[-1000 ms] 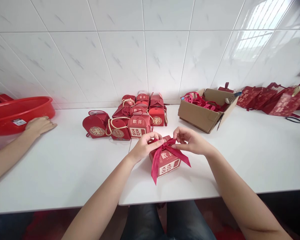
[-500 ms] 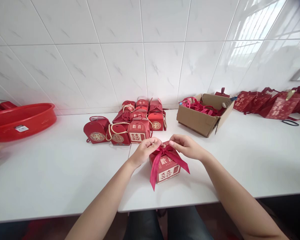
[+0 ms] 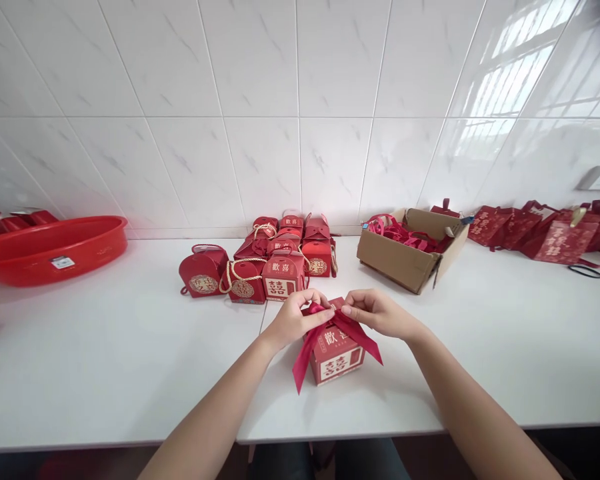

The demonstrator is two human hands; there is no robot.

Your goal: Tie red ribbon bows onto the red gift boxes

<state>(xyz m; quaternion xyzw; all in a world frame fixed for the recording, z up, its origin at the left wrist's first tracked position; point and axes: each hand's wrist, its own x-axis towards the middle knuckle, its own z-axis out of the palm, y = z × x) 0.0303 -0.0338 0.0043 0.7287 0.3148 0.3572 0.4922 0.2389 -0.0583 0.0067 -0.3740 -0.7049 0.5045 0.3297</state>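
Observation:
A small red gift box [image 3: 336,357] with white and gold characters stands on the white table [image 3: 120,360] in front of me. A dark red ribbon [image 3: 325,330] is tied in a bow on its top, its two tails hanging down left and right. My left hand [image 3: 295,319] pinches the left loop of the bow. My right hand [image 3: 375,312] pinches the right loop. Both hands are closed on the ribbon above the box.
A cluster of finished red gift boxes [image 3: 275,257] stands behind. A cardboard box [image 3: 410,250] holding red ribbons sits at the right, and flat red bags [image 3: 545,230] lie along the wall. A red plastic basin [image 3: 50,247] is at the far left.
My hands have kept working the bow, drawing closer together on the box top. The other person's hand by the red basin has withdrawn out of view. The camera has tilted up slightly.

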